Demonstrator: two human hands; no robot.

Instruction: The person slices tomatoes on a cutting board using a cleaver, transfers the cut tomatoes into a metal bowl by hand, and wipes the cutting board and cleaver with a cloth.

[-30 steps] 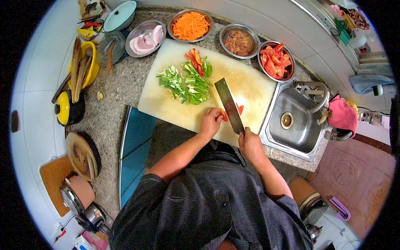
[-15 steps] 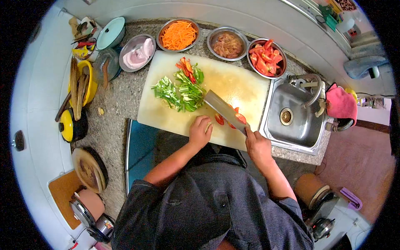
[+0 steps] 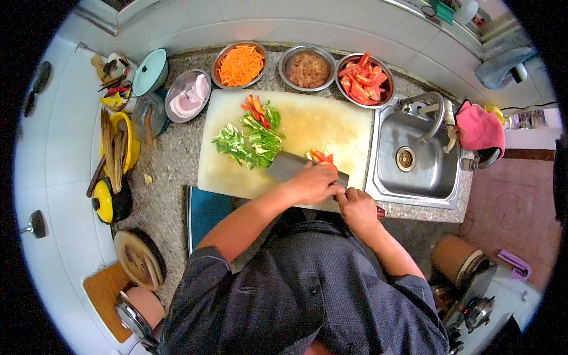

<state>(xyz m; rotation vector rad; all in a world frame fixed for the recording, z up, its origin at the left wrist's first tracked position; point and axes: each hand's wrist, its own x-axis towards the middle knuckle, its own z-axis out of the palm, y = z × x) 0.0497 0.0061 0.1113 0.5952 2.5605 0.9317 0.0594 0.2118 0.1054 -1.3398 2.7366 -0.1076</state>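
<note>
A broad cleaver point(image 3: 284, 166) lies low over the near part of the white cutting board point(image 3: 228, 182), and my right hand point(image 3: 359, 208) grips its dark red handle. Across the blade reaches my left hand point(image 3: 313, 182), fingers bent and pressed together close to the right hand; whatever they hold is hidden. Red slices point(image 3: 321, 157) lie just beyond the blade, partly covered by the left hand. To the left on the board are chopped green pieces point(image 3: 231, 142), green pepper strips point(image 3: 264, 136) and red pepper strips point(image 3: 254, 109).
Along the back stand metal bowls of pale meat point(image 3: 190, 97), carrot shreds point(image 3: 241, 65), minced-looking meat point(image 3: 309, 70) and tomato wedges point(image 3: 363, 81). A steel sink point(image 3: 387, 163) with a faucet point(image 3: 439, 118) adjoins the board's right side. A yellow-lidded pot point(image 3: 103, 201) sits left.
My left hand has moved right, from the board's near edge onto the cleaver. The cleaver now lies lower and nearer me. The camera view has shifted slightly.
</note>
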